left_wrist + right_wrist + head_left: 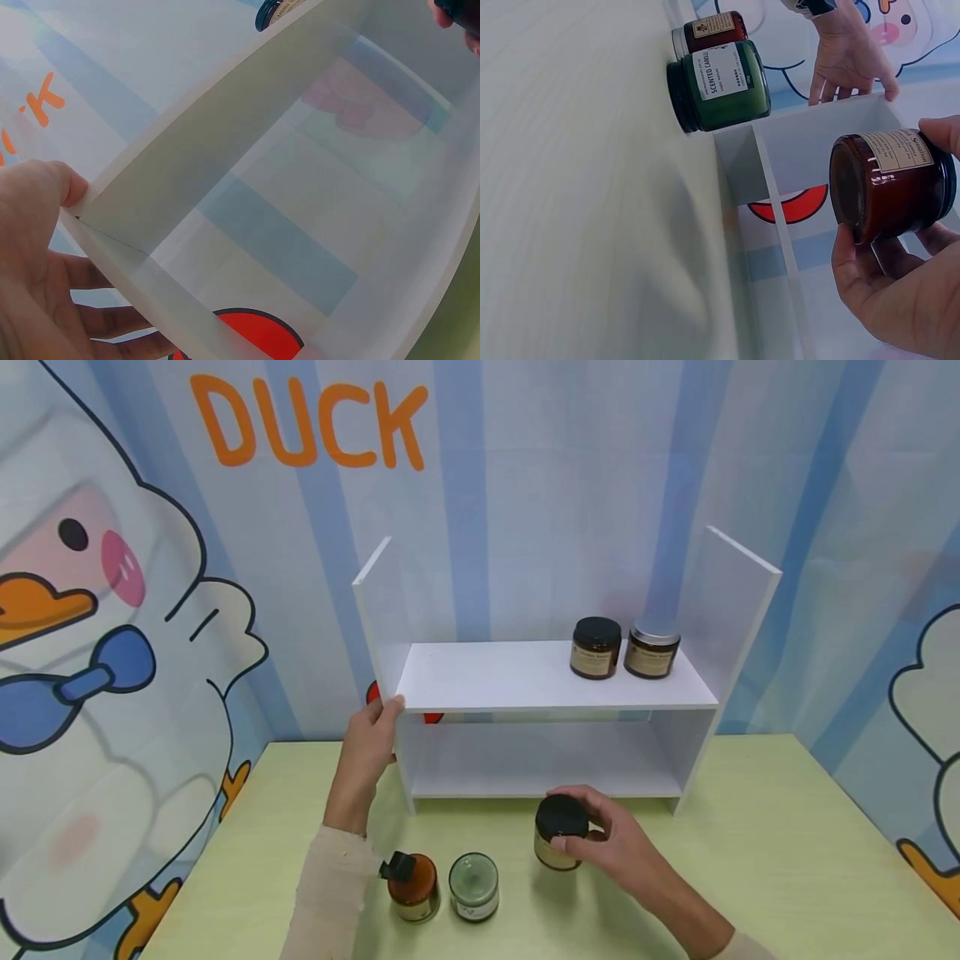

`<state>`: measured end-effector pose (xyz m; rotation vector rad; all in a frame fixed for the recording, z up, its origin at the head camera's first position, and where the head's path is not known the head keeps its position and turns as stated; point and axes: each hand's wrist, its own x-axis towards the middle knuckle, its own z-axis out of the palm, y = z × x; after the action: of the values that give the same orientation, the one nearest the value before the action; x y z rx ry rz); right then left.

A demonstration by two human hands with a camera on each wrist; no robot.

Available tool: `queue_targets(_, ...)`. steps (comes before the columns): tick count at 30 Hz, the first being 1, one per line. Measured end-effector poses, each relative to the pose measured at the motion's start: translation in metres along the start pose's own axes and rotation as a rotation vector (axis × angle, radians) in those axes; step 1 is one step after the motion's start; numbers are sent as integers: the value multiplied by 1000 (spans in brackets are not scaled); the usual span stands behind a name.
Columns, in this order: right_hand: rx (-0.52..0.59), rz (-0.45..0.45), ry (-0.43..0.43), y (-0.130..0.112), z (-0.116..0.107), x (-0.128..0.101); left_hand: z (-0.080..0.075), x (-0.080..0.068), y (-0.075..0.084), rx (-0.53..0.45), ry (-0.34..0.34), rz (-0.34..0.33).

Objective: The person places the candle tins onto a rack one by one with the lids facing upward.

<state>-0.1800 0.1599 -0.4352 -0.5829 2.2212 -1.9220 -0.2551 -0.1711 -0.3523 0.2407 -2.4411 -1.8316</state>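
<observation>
My left hand [362,752] grips the left side panel of a white two-tier shelf [517,677], thumb on the upper board's corner, fingers around the panel's outer side. In the left wrist view that thumb and several fingers straddle the panel's edge. My right hand [611,839] holds an amber candle jar [892,184] with a black lid and cream label, in front of the shelf's lower tier. The right wrist view shows the jar pinched between thumb and fingers. Left of it on the table stand a green scented candle jar [474,887] and an amber pump bottle [415,889].
On the upper board's right side stand two amber jars, one with a black lid [596,647], one with a silver lid [652,650]. The shelf stands on a pale yellow-green table [757,852]. Behind hangs a blue striped duck backdrop [525,485].
</observation>
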Motion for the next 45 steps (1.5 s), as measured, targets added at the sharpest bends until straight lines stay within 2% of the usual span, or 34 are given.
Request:
queue_targets(7,25,-2,21,-7,0,2,0,0,0,-6,-1,-1)
queue_targets(14,47,-4,48,-16,1,2,-1,-1,-3,-17,-17,36)
queue_targets(29,44,-13,117,-29,-1,7,0,-1,-3,-16,-13,33)
queue_targets(45,35,-63,14,-47,-11,12,-1,0,-3,-6,-9,17)
